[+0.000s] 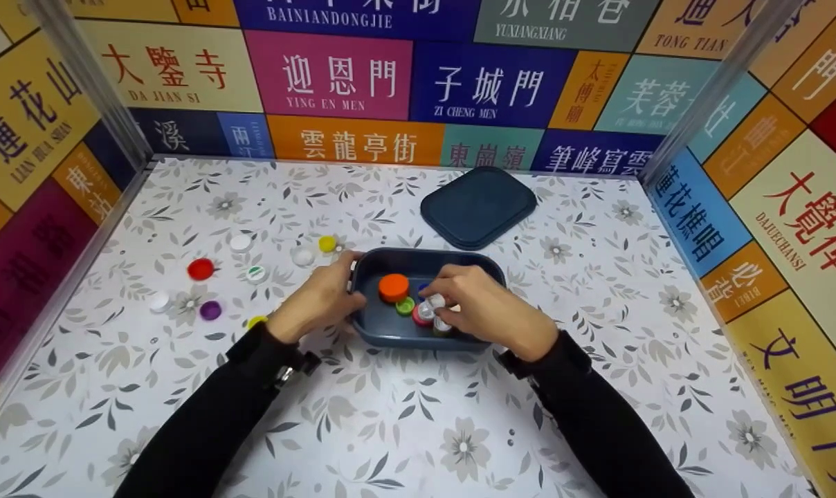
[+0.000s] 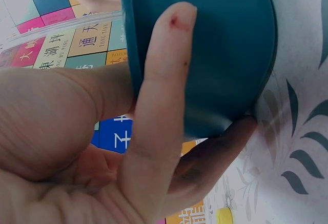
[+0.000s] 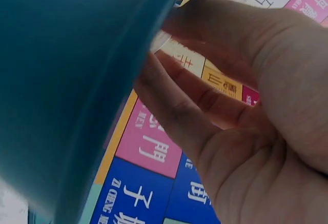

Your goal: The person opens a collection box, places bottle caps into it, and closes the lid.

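1. My left hand (image 1: pixel 321 297) grips the left end of the dark blue box (image 1: pixel 404 342), fingers against its outer wall.
2. My right hand (image 1: pixel 484 304) reaches over the box's right side, fingers bent and close together, pinching a pale cap (image 1: pixel 435 301).
3. Inside the box, just beside those fingertips, are more pale caps and a pinkish-red cap (image 1: pixel 421 318); a blue cap partly shows. Further left lie a green cap (image 1: pixel 405 306) and a large orange cap (image 1: pixel 394 286).
4. Left of the box, on the floral tabletop (image 1: pixel 397 422), red (image 1: pixel 200 269), purple (image 1: pixel 210 310), yellow (image 1: pixel 327 243) and white caps (image 1: pixel 241 242) lie scattered.
5. Behind the box, toward the right, a dark blue lid (image 1: pixel 479 206) lies flat.
6. Colourful lettered panels (image 1: pixel 328 76) surround the table.
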The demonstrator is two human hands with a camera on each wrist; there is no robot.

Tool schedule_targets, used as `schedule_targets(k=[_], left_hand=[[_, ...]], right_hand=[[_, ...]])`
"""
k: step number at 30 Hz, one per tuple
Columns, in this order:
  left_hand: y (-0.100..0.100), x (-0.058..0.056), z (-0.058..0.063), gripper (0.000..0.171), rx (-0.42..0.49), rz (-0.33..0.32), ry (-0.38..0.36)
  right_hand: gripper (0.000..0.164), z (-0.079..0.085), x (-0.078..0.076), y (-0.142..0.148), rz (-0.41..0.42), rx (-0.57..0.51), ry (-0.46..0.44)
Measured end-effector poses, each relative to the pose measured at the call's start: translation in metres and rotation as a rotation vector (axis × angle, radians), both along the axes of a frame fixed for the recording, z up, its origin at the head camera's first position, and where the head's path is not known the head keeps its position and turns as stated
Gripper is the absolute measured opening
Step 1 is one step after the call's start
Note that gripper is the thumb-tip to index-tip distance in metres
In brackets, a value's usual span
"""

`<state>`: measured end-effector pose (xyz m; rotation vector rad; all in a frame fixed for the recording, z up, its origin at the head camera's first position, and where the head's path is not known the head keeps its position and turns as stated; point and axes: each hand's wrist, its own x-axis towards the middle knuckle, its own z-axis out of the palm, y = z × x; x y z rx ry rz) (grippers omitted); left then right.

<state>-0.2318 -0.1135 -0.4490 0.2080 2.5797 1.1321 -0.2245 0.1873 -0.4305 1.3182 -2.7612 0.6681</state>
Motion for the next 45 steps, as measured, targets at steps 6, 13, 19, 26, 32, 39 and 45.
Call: schedule_targets(k=[6, 13, 19, 26, 32, 39, 45], left_hand=[[0.001, 0.001, 0.0, 0.083, 0.044, 0.009, -0.029], [0.001, 0.001, 0.0, 0.082, -0.004, 0.007, -0.02], [0.0, 0.003, -0.001, 0.081, -0.006, 0.002, -0.01], [-0.001, 0.003, 0.0, 0.084, 0.045, 0.022, -0.052], [-0.003, 0.004, -0.002, 0.083, 0.043, 0.014, -0.034], [-0.002, 0.003, -0.001, 0.082, -0.007, 0.011, -0.007], [0.002, 0.003, 0.001, 0.083, 0.041, 0.026, -0.049]], right_hand=[[0.031, -0.002, 0.001, -0.012, -0.036, 0.071, 0.003], [0.03, -0.009, 0.0, -0.016, -0.049, 0.098, -0.004], [0.028, -0.012, -0.002, -0.015, -0.049, 0.096, -0.017], [0.03, -0.012, -0.002, -0.011, -0.055, 0.059, -0.022], [0.033, -0.007, -0.003, -0.004, -0.048, -0.004, 0.007], [0.045, -0.002, -0.007, 0.009, -0.168, -0.072, -0.003], [0.052, 0.004, -0.01, 0.023, -0.356, -0.154, -0.041]])
